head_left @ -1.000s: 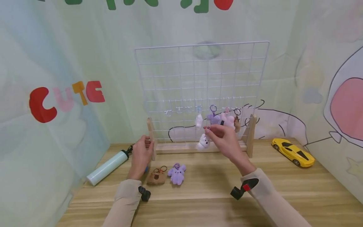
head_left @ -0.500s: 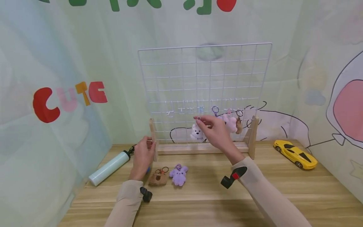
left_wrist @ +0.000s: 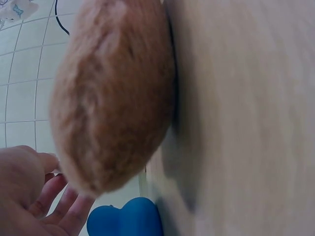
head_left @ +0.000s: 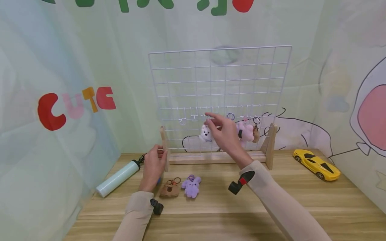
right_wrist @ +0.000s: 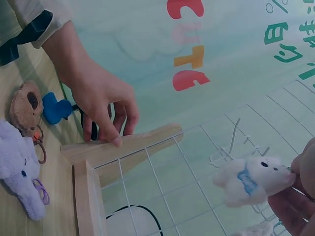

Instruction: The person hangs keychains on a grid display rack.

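Observation:
My right hand (head_left: 224, 134) pinches the ring of a small white plush dog keychain (head_left: 206, 134), in front of the white wire grid (head_left: 221, 49). In the right wrist view the plush dog (right_wrist: 256, 179) has a light blue bow and hangs close to a white hook (right_wrist: 234, 140). My left hand (head_left: 153, 164) holds the left wooden leg (head_left: 164, 135) of the grid's stand, thumb and fingers on either side of it. A brown plush keychain (head_left: 170, 190) and a purple plush keychain (head_left: 191, 186) lie on the table in front.
A pink plush keychain (head_left: 246, 131) and a brown one (head_left: 256, 134) hang at the grid's right. A pale blue hand pump (head_left: 118, 179) lies at left, a yellow toy car (head_left: 316, 165) at right. A blue object (right_wrist: 56, 108) sits beside my left hand.
My right hand has raised the white plush dog and carried it leftward, up to the row of hooks. My left hand has kept its hold on the stand's leg.

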Motion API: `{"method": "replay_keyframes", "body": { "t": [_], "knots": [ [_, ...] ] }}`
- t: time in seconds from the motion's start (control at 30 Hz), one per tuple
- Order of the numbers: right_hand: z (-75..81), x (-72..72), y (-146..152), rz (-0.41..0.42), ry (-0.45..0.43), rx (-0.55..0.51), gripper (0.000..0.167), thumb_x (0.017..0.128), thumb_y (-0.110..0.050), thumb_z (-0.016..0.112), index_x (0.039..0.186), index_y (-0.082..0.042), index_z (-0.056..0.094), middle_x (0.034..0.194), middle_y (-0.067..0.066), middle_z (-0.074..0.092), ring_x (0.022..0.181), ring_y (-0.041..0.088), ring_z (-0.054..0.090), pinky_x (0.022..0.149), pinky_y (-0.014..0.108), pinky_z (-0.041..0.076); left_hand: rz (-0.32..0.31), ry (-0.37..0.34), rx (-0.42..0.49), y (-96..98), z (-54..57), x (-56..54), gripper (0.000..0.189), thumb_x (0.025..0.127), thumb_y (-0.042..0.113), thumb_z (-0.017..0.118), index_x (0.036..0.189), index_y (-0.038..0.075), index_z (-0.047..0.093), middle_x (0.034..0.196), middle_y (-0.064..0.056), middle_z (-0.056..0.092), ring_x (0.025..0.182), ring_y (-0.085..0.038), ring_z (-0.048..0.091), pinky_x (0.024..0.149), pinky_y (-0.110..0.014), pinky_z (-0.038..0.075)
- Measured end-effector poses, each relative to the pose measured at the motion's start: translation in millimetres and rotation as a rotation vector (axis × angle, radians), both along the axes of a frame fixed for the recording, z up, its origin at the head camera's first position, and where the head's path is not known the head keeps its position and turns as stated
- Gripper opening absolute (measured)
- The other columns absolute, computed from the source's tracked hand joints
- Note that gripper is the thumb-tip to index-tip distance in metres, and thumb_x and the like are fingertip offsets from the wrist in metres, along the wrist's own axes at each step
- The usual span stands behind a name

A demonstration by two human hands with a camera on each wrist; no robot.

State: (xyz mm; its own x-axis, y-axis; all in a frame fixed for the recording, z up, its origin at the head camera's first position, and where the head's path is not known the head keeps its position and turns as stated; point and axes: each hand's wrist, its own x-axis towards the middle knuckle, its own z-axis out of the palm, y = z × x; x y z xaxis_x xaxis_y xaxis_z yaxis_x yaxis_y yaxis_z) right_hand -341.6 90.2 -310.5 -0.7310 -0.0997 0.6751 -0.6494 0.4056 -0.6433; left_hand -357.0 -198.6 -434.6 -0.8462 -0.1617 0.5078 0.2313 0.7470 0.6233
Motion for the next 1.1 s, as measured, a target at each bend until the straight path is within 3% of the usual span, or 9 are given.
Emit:
{"method": "replay_keyframes", "body": {
  "t": [0.2,0.73,0.97,1.1],
  "knots": [
    [3.6,-1.8,-6,-0.032,0.009,0.031,0.035,0.109,-0.020,0.068,0.143,-0.018,0.071,0.106,0.005,0.085,0.086,0.017,0.079,0.059,0.024,0.056,-0.002,0.007,0.004,0.5,-0.3,-0.1,0.026,0.106,0.014,0.072,0.125,-0.002,0.067,0.117,-0.023,0.078,0.104,-0.037,0.079,0.089,-0.053,0.067],
    [1.6,-11.8,-12,-0.058,0.021,0.040,0.033,0.107,-0.018,0.070,0.140,-0.016,0.073,0.107,0.011,0.085,0.087,0.021,0.081,0.063,0.024,0.060,-0.008,0.020,-0.003,-0.2,0.0,0.3,0.026,0.105,0.015,0.072,0.124,-0.003,0.068,0.115,-0.023,0.078,0.103,-0.037,0.079,0.089,-0.052,0.067],
    [4.2,-8.7,-13,-0.069,0.059,-0.015,0.035,0.107,-0.018,0.070,0.141,-0.013,0.069,0.104,0.012,0.085,0.079,0.021,0.080,0.068,0.033,0.066,-0.010,0.018,-0.001,0.4,1.1,0.4,0.026,0.105,0.013,0.073,0.124,-0.003,0.067,0.115,-0.024,0.078,0.103,-0.038,0.080,0.089,-0.053,0.067],
    [4.5,-7.0,-14,-0.088,0.032,-0.019,0.031,0.106,-0.017,0.072,0.136,-0.012,0.070,0.103,0.013,0.084,0.083,0.022,0.081,0.071,0.037,0.068,-0.009,0.018,-0.004,0.7,1.3,1.0,0.026,0.104,0.013,0.074,0.124,-0.003,0.067,0.116,-0.025,0.078,0.103,-0.038,0.080,0.089,-0.053,0.067]
  ]
}}
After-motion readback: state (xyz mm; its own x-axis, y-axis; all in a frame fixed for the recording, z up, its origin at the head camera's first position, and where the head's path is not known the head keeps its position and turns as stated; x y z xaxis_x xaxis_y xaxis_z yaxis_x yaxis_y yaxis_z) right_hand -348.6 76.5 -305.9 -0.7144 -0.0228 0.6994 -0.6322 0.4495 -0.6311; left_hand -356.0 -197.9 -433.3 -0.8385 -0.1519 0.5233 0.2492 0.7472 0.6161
